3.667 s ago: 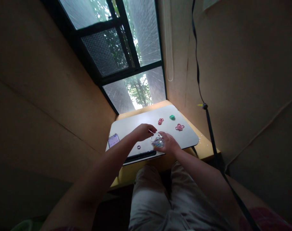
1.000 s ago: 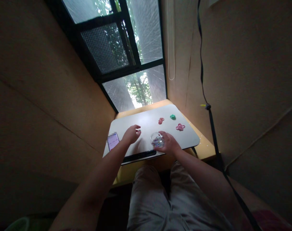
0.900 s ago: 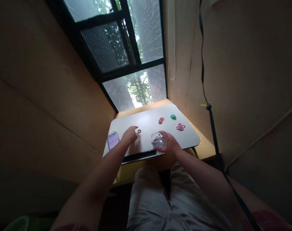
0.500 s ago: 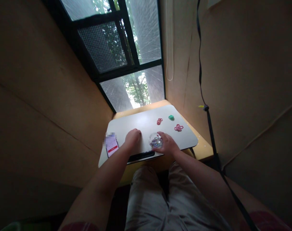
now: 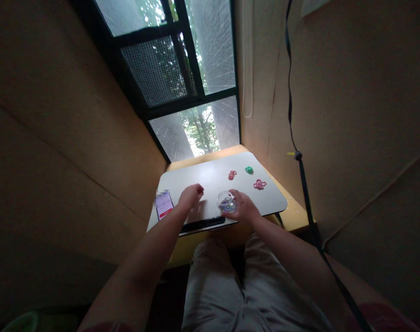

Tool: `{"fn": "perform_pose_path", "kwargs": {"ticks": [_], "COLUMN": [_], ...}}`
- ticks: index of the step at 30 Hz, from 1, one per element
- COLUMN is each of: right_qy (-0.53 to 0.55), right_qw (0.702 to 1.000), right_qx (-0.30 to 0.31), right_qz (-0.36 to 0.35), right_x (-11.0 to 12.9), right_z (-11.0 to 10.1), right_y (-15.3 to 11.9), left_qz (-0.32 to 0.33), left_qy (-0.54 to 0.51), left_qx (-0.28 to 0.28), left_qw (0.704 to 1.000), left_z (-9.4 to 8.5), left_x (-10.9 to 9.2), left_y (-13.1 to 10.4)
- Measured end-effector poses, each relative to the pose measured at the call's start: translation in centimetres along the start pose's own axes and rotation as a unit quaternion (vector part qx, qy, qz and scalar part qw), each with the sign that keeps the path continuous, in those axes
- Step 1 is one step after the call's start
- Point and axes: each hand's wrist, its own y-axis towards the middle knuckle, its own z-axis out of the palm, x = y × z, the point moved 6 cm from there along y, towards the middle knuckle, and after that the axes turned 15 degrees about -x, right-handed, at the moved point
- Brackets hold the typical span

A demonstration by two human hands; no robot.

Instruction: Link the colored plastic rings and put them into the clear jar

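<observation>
My right hand (image 5: 242, 207) is wrapped round the right side of a clear round container (image 5: 226, 203), which holds small items of mixed colours. My left hand (image 5: 192, 196) is raised slightly over the white board (image 5: 210, 180), left of the container, its fingers pinched together; what they hold, if anything, is too small to make out. Beyond the container lie a small red cluster (image 5: 232, 175), a green cluster (image 5: 249, 170) and a pink cluster (image 5: 260, 184) of loops.
A phone (image 5: 164, 205) with a lit screen lies at the board's left side. The board stands on a yellowish ledge (image 5: 294, 214) below a window (image 5: 199, 127). A dark strap (image 5: 304, 193) hangs at the right.
My left hand has lifted a little off the board, and its shadow now shows below it. My right hand stays at the container. The whole view has shifted slightly.
</observation>
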Motion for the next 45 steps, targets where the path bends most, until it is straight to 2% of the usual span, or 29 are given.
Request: {"fn": "perform_pose_path", "kwargs": {"ticks": [2,5,9,13,20,27,32,37,41,45], "right_qy": [0.0,-0.002,-0.003,0.0,0.006,0.003,0.001,0.001,-0.001,0.006], "right_qw": [1.0,1.0,1.0,1.0,1.0,1.0,1.0,1.0,1.0,1.0], "right_qx": [-0.001,0.0,0.0,0.002,0.004,0.003,0.003,0.002,-0.01,-0.005], "right_qz": [-0.001,-0.001,-0.001,0.0,0.001,-0.003,-0.002,0.003,0.002,0.002], "right_x": [0.0,-0.1,0.0,0.0,-0.2,0.0,0.2,-0.2,-0.4,-0.2], "right_z": [0.1,0.2,0.2,0.0,0.3,0.2,0.0,0.3,0.5,0.5], "right_y": [0.0,-0.1,-0.1,0.0,-0.1,0.0,0.0,-0.1,0.0,0.2], "left_qz": [-0.004,0.013,0.047,0.08,0.106,0.133,0.119,0.082,0.127,0.219], "left_qy": [-0.09,-0.251,-0.324,-0.305,-0.251,-0.247,-0.234,-0.24,-0.221,-0.179], "left_qx": [-0.008,-0.002,0.013,0.026,-0.022,-0.032,-0.047,-0.03,-0.021,0.004], "left_qw": [0.996,0.968,0.945,0.949,0.962,0.959,0.964,0.967,0.967,0.959], "left_z": [-0.4,-1.0,-1.7,-1.9,-1.9,-1.9,-2.2,-2.2,-2.3,-1.8], "left_x": [-1.0,-3.5,-6.5,-8.1,-8.0,-8.6,-8.7,-9.0,-11.4,-15.9], "left_y": [0.1,-0.2,-1.4,-2.3,-2.5,-2.5,-2.0,-1.5,-0.8,-0.1]}}
